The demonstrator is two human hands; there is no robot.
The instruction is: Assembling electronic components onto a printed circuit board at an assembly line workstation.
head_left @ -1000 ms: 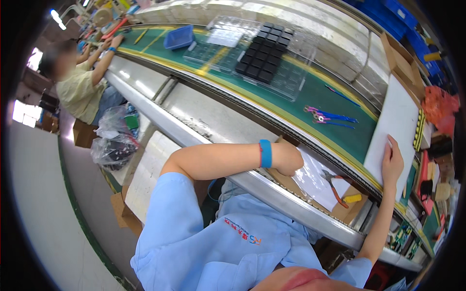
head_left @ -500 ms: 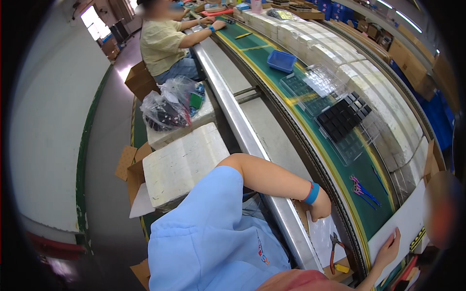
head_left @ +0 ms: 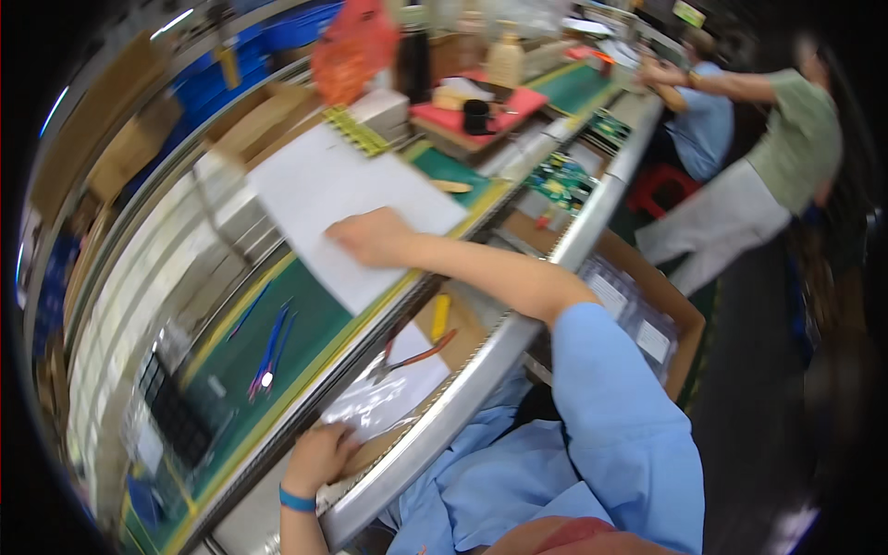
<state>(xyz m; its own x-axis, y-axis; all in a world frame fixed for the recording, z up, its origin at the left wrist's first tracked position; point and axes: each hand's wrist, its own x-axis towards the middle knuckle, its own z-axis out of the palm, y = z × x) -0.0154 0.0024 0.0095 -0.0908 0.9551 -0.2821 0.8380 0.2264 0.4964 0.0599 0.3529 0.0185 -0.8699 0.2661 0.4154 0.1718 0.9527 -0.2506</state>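
Note:
My right hand (head_left: 375, 239) rests on a large white sheet or board (head_left: 324, 180) that lies across the green-topped bench. Its fingers are blurred but look laid against the white surface. My left hand (head_left: 319, 455), with a blue band at the wrist, is low at the front, its fingers curled beside a clear plastic bag (head_left: 379, 400) on white paper. Whatever those fingers hold, if anything, is hidden. Between my hands, red-handled pliers (head_left: 416, 355) lie near a yellow object (head_left: 441, 316). Several blue wires (head_left: 271, 350) lie on the green mat.
A metal rail (head_left: 435, 407) runs along the front. Black parts in a clear tray (head_left: 176, 407) lie at left. Green circuit boards (head_left: 560, 183) and a cardboard box (head_left: 680, 324) are at right. Two people stand or sit farther off. A red tray (head_left: 481, 116) stands behind the sheet.
The view has swung to the right, blurring the picture. The white sheet and my right hand now appear near the middle; the co-worker at far left has gone out of view.

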